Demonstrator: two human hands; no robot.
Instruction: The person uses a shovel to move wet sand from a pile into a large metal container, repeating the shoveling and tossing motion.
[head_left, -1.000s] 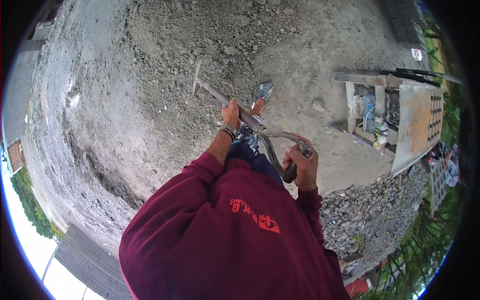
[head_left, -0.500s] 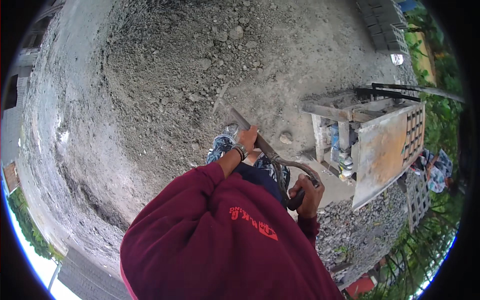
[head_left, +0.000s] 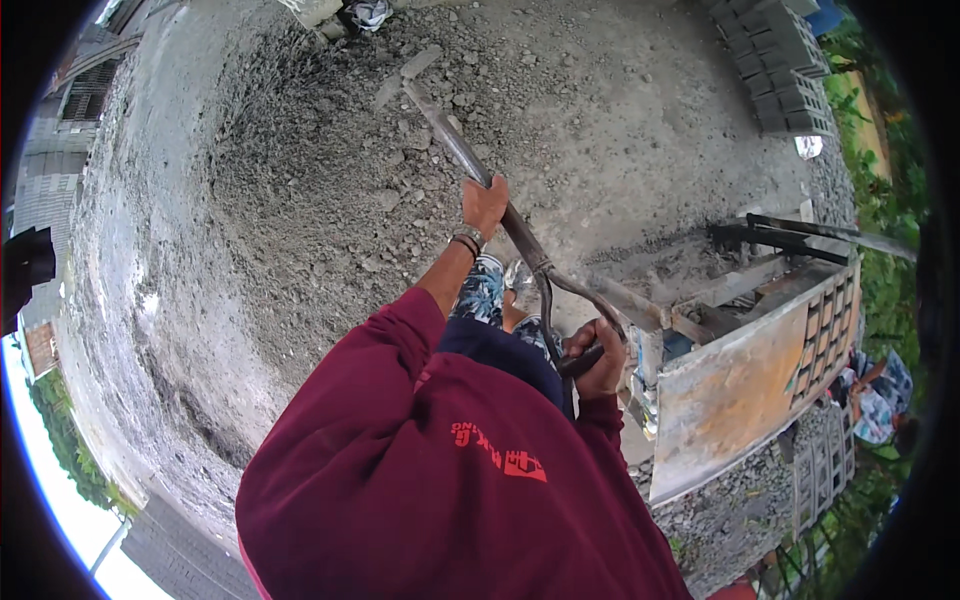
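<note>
A shovel (head_left: 521,234) slants across the view, its dark shaft running from my body out to the grey gravel pile (head_left: 310,150). My left hand (head_left: 486,206) is wrapped round the middle of the shaft, with bands at that wrist. Closer to my body, my right hand (head_left: 600,362) grips the dark crossbar of the forked handle. The shovel's blade (head_left: 415,70) rests at the loose, stony material at the far end; part of its edge is hard to make out against the gravel.
On the right stands a wooden-framed bench (head_left: 740,390) with a stained panel and dark metal bars (head_left: 790,240) on top. Grey hollow blocks (head_left: 775,70) are stacked at the far right. Another person (head_left: 880,400) is beyond the bench. A pale bundle (head_left: 368,14) lies at the far edge.
The shovel has gone forward, away from my body, its blade now farther out in the gravel. My left arm has stretched out with it; both hands have kept their hold.
</note>
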